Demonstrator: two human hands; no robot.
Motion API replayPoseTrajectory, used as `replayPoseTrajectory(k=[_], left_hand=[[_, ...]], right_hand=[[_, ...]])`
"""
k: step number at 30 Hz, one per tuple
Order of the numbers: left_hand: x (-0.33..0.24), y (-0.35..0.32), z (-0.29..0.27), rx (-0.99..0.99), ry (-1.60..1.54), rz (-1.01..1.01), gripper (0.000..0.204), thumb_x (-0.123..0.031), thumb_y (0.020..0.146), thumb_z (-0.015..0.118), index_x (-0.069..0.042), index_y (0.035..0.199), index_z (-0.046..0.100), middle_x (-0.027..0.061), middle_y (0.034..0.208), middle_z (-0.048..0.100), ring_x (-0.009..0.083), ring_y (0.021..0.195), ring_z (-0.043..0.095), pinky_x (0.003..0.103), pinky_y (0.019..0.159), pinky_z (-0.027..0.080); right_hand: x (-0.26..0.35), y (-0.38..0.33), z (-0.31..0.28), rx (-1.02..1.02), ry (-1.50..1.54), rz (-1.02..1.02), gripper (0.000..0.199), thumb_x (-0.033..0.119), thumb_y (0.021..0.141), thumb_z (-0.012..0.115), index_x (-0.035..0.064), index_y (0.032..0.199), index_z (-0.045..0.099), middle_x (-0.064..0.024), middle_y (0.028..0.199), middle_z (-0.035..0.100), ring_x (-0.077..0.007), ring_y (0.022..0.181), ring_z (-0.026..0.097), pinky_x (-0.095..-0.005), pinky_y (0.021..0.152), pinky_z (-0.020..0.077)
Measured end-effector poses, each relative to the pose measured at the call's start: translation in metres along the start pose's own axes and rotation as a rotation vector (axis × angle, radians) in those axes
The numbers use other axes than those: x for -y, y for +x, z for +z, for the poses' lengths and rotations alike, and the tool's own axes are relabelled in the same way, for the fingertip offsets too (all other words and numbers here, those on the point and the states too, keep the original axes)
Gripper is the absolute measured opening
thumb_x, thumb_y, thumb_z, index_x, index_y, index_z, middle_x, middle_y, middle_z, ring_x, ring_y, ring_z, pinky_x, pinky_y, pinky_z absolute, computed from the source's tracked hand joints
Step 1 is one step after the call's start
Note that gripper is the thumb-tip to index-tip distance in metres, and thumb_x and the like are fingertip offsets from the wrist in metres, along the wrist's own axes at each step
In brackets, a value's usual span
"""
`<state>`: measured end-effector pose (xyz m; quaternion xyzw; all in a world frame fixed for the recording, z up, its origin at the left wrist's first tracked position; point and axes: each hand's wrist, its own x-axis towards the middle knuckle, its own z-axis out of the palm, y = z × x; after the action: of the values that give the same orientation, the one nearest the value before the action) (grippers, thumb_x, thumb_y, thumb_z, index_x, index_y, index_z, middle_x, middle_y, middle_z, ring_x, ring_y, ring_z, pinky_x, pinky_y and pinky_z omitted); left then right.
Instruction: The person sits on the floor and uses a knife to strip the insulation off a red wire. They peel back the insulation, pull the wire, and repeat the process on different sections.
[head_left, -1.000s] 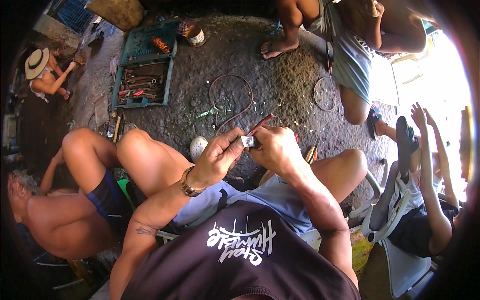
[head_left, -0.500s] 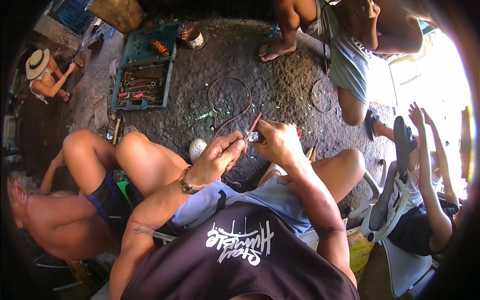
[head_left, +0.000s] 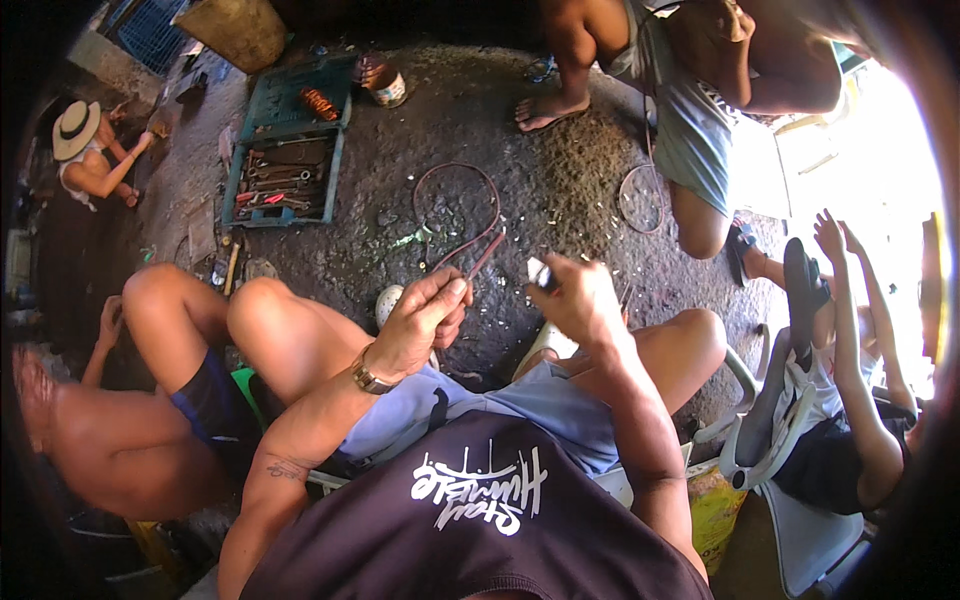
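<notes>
My left hand (head_left: 425,315) is closed in a pinch on a thin reddish-brown cable (head_left: 487,255). A short end of the cable sticks up past the fingertips, while the rest loops over the ground ahead. To its right, my right hand (head_left: 582,298) is closed around a small hand tool (head_left: 540,272) with a bright metal head and a dark part. My fingers cover most of the tool, so its exact kind cannot be told. A gap separates the tool from the cable end.
A teal toolbox (head_left: 333,175) with wrenches lies open ahead left, near a paint bucket (head_left: 390,88). A hammer handle (head_left: 232,265) lies beside a seated person's knee. Other people sit or squat left, right and ahead. Dirt ground carries pale scraps.
The tool in my right hand has come off the cable and moved right. My left hand has shifted slightly left, still pinching the cable, whose end now stands free.
</notes>
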<state>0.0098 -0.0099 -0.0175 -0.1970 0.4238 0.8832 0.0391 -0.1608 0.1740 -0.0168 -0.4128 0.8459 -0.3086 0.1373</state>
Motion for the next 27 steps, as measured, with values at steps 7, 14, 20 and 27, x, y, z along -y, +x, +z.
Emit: replayPoseTrajectory(k=[7,14,20,27], left_hand=[[0.003,0.001,0.013,0.009,0.191,0.089,0.020,-0.023,0.109,0.049,-0.008,0.099,0.057,-0.0088,0.062,0.034,0.0024,0.050,0.026,0.021,0.046,0.022],[-0.005,-0.003,0.014,0.040,0.548,0.199,0.025,-0.025,0.109,0.048,-0.007,0.095,0.058,-0.0069,0.063,0.041,0.0033,0.055,0.035,0.024,0.050,0.029],[-0.012,-0.003,0.017,0.031,0.792,0.389,0.020,-0.022,0.107,0.052,-0.003,0.107,0.060,-0.0005,0.064,0.043,0.0070,0.059,0.038,0.030,0.053,0.031],[-0.013,0.002,0.015,-0.041,0.876,0.462,0.024,-0.022,0.107,0.054,-0.002,0.117,0.063,0.0009,0.059,0.042,0.0081,0.052,0.038,0.031,0.050,0.031]], right_hand=[[0.035,0.005,0.018,0.110,-0.063,-0.111,0.024,0.020,0.076,0.078,0.0018,0.087,0.067,-0.0170,0.074,0.068,-0.0368,0.070,0.070,-0.0447,0.064,0.0561],[0.031,0.013,0.007,0.125,-0.074,-0.118,0.026,0.024,0.079,0.077,0.0038,0.093,0.071,-0.0192,0.077,0.071,-0.0379,0.073,0.072,-0.0470,0.067,0.0579],[0.036,0.013,0.002,0.126,-0.069,-0.125,0.024,0.021,0.076,0.078,0.0015,0.089,0.071,-0.0186,0.075,0.069,-0.0374,0.071,0.071,-0.0458,0.066,0.0567],[0.032,0.009,0.011,0.050,-0.038,-0.091,0.023,0.020,0.076,0.077,0.0046,0.092,0.071,-0.0169,0.077,0.070,-0.0366,0.071,0.071,-0.0454,0.066,0.0568]])
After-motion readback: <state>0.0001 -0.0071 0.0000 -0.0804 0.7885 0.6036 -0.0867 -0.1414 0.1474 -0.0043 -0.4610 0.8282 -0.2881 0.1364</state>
